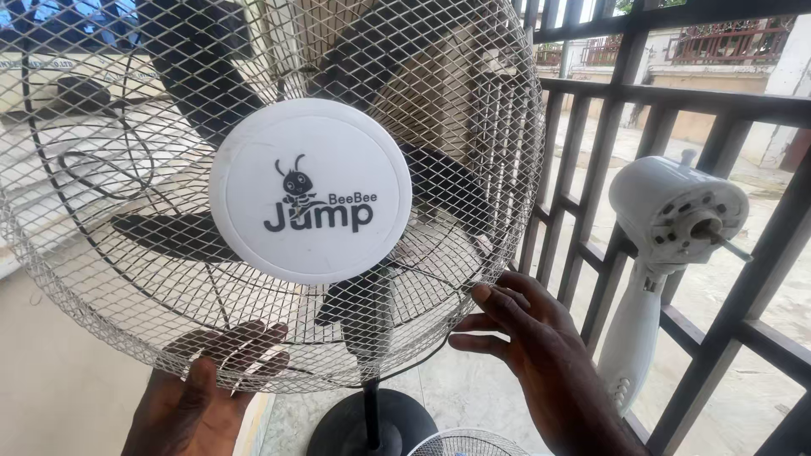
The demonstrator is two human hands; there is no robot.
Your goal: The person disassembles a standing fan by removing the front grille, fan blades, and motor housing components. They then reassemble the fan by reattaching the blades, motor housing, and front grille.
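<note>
metal mesh guard [473,127], matt plastic hub cap [310,190]

Both hands are bare: no gloves, rings, watch or bands show. The left hand [198,401] at 7 o'clock and the right hand [528,342] at 5 o'clock have short, plain nails; the forearms show no sleeves.
</note>
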